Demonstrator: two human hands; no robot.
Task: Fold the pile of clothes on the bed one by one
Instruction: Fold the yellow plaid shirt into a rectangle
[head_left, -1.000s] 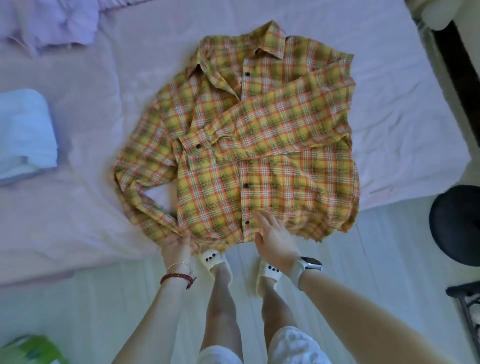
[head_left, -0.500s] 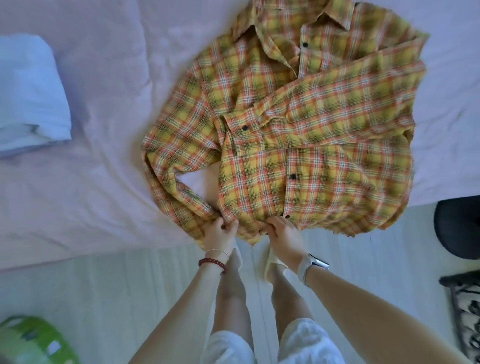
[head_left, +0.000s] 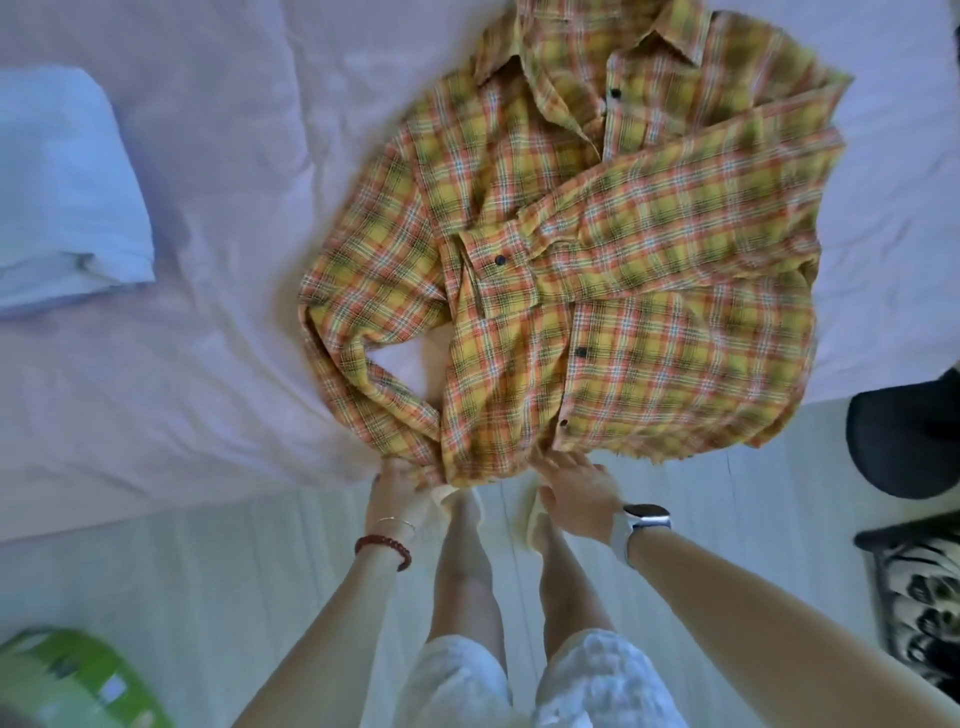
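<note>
Both hands hold plaid shirt hem (overhanging bed edge).

A bed in pale lilac sheet meets a light plank floor. A dark round seat stands at the right edge, a patterned rug below it.

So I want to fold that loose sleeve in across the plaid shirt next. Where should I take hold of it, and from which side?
Grip the cuff end of the sleeve at the bed's near edge, where the left hand already is. Come from the near-left side: the sleeve bends outward there, clear of the shirt body, so it should swing inward freely.
</note>
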